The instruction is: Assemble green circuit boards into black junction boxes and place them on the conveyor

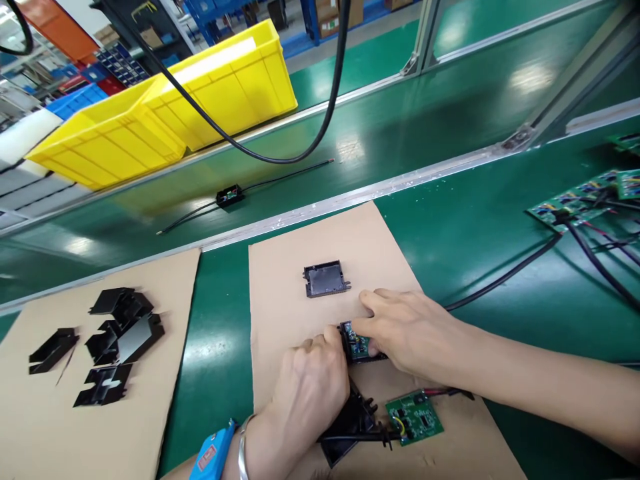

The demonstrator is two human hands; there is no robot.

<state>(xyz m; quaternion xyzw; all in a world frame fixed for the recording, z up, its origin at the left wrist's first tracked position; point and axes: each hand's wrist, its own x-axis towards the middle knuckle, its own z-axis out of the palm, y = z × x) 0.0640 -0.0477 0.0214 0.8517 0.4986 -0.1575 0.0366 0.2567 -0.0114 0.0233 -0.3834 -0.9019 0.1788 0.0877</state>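
Both of my hands are at a small black plastic case (367, 361) holding a green circuit board (357, 343) with small components. My left hand (310, 377) is closed, its thumb and curled fingers gripping the case's left end. At the right end, my right hand (407, 327) is closed too, fingertips pressing on the board and case and partly covering them. Above lies a black case half (325, 279), open side up. Below my hands are another black case part (347, 427), a black cable and a loose green circuit board (415, 419) with wires.
Cardboard (280, 287) lies under the work. Several black case parts (125, 327) rest on a left cardboard sheet (35, 427). Wired boards (575, 200) are at right. Beyond the metal rail are a wired case (230, 196) and yellow bins (225, 100). A black cable (280, 160) hangs ahead.
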